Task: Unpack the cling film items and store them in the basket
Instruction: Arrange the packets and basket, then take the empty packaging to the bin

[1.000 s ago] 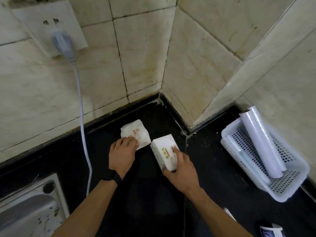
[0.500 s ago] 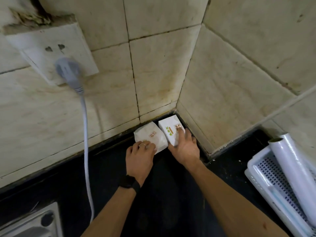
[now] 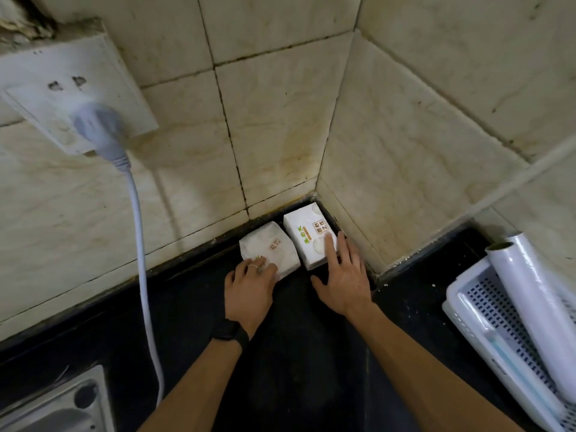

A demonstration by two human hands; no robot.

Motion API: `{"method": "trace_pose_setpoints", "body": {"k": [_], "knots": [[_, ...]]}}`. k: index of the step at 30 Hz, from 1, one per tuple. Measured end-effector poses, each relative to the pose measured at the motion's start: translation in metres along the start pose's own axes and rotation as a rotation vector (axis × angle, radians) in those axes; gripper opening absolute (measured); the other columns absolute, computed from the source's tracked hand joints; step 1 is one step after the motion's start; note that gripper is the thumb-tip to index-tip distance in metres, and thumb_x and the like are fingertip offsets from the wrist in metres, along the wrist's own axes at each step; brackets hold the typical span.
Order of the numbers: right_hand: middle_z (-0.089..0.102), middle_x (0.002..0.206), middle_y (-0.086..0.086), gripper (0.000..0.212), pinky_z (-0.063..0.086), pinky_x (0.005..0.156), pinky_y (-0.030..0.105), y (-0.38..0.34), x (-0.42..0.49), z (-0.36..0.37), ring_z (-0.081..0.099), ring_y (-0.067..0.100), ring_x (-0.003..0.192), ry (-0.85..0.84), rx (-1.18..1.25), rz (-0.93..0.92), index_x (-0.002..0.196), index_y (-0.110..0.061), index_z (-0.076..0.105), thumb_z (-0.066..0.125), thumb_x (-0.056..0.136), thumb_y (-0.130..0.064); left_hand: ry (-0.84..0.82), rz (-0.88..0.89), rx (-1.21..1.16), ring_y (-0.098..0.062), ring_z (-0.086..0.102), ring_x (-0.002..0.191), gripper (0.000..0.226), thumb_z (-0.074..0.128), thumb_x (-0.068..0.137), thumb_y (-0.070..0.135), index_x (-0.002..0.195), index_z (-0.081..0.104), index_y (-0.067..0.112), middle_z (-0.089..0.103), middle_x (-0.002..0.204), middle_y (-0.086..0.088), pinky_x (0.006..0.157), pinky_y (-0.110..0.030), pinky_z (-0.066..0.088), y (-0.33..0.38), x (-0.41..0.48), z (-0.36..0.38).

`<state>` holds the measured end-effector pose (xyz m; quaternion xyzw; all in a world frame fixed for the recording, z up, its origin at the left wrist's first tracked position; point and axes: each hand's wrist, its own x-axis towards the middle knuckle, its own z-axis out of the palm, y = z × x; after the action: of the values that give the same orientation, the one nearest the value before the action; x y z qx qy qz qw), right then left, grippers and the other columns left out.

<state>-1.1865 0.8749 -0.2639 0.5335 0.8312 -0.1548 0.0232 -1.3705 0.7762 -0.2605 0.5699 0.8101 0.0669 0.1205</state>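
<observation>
Two white packs lie side by side in the tiled corner of the black counter. My left hand (image 3: 252, 280) rests with bent fingers on the near end of the crumpled soft pack (image 3: 274, 249). My right hand (image 3: 344, 275) lies flat, its straight fingers touching the near end of the boxy pack (image 3: 307, 236) with green and orange print. At the right edge stands the white perforated basket (image 3: 473, 310), holding a roll of cling film (image 3: 539, 307) that leans out over its rim, and a thin pale item along its near side.
A white cord (image 3: 141, 260) hangs from a plug in the wall socket (image 3: 71, 92) down across the counter on the left. A steel sink corner (image 3: 59, 406) shows at the bottom left. The tiled walls close off the far side.
Both hands have pushed the two packs away from me into the wall corner. The right hand's fingers now lie straighter on the boxy pack. The view has moved in closer.
</observation>
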Motion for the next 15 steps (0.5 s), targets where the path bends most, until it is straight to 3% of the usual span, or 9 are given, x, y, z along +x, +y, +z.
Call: {"method": "trace_pose_setpoints", "body": {"k": [3, 6, 10, 13, 15], "knots": [[0.000, 0.169, 0.007, 0.097, 0.014, 0.124, 0.047, 0.013, -0.038, 0.013, 0.001, 0.023, 0.155, 0.115, 0.027, 0.001, 0.160, -0.015, -0.004, 0.056, 0.091, -0.047, 0.205, 0.062, -0.126, -0.036, 0.057, 0.119, 0.017, 0.064, 0.095, 0.032, 0.104, 0.070, 0.019, 0.065, 0.129, -0.007, 0.089, -0.053, 0.051, 0.017, -0.001, -0.021], [-0.013, 0.167, 0.004, 0.095, 0.004, 0.124, 0.046, 0.031, -0.070, 0.026, -0.013, 0.020, 0.153, 0.054, -0.040, 0.074, 0.159, -0.015, -0.008, 0.050, 0.092, -0.048, 0.317, 0.175, -0.111, -0.038, 0.060, 0.115, 0.015, 0.069, 0.091, 0.029, 0.100, 0.069, 0.017, 0.067, 0.125, -0.009, 0.084, -0.055, 0.054, 0.037, 0.005, -0.028], [-0.023, 0.165, 0.003, 0.095, 0.003, 0.125, 0.051, 0.044, -0.083, 0.026, -0.021, 0.020, 0.151, -0.032, -0.074, 0.085, 0.158, -0.014, -0.013, 0.049, 0.092, -0.043, 0.246, 0.259, 0.021, -0.038, 0.056, 0.121, 0.016, 0.061, 0.096, 0.032, 0.104, 0.066, 0.020, 0.064, 0.131, -0.008, 0.090, -0.057, 0.050, 0.063, 0.028, -0.023], [-0.023, 0.165, 0.005, 0.095, -0.001, 0.124, 0.050, 0.043, -0.085, 0.021, -0.020, 0.020, 0.152, -0.056, -0.085, 0.117, 0.157, -0.013, -0.015, 0.048, 0.093, -0.040, 0.088, 0.232, 0.129, -0.033, 0.048, 0.127, 0.027, 0.049, 0.100, 0.036, 0.121, 0.058, 0.022, 0.056, 0.138, -0.005, 0.093, -0.055, 0.046, 0.077, 0.040, -0.011], [-0.024, 0.165, 0.005, 0.095, -0.001, 0.123, 0.050, 0.042, -0.086, 0.018, -0.021, 0.020, 0.152, -0.074, -0.083, 0.139, 0.157, -0.012, -0.016, 0.048, 0.093, -0.039, 0.051, 0.213, 0.179, -0.033, 0.047, 0.126, 0.033, 0.053, 0.097, 0.039, 0.127, 0.053, 0.023, 0.054, 0.136, -0.008, 0.090, -0.053, 0.048, 0.081, 0.041, -0.004]]}}
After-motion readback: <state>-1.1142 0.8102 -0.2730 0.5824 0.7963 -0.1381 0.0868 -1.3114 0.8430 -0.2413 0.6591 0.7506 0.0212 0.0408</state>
